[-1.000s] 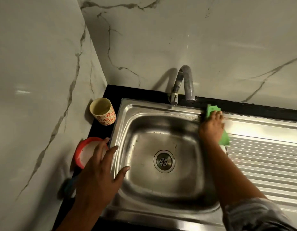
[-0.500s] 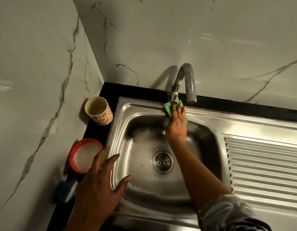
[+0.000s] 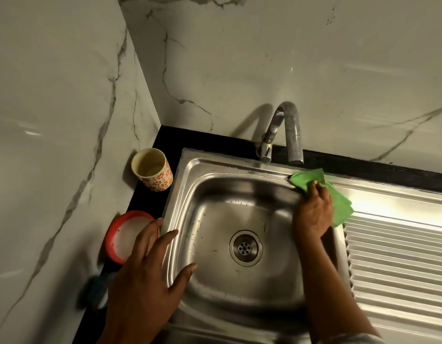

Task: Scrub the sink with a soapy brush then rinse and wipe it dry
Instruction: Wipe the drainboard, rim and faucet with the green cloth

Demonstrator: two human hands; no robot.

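The steel sink [image 3: 215, 194] fills the middle of the head view, with its drain [image 3: 245, 248] at the bottom of the basin. My right hand [image 3: 314, 209] presses a green cloth [image 3: 336, 202] flat on the sink's back right rim, fingers laid over it. My left hand [image 3: 150, 274] rests with spread fingers on the sink's left rim, holding nothing. A blue brush [image 3: 99, 291] lies on the counter at the left, partly behind my left wrist.
The curved tap [image 3: 284, 130] stands at the back over the basin. A flowered cup [image 3: 153, 170] and a red-rimmed bowl [image 3: 123, 232] sit on the black counter at the left. The ribbed drainboard [image 3: 398, 256] extends right. Marble walls close the back and left.
My right hand has slid the green cloth from under the tap to the right along the back rim. My left hand stays on the left rim.
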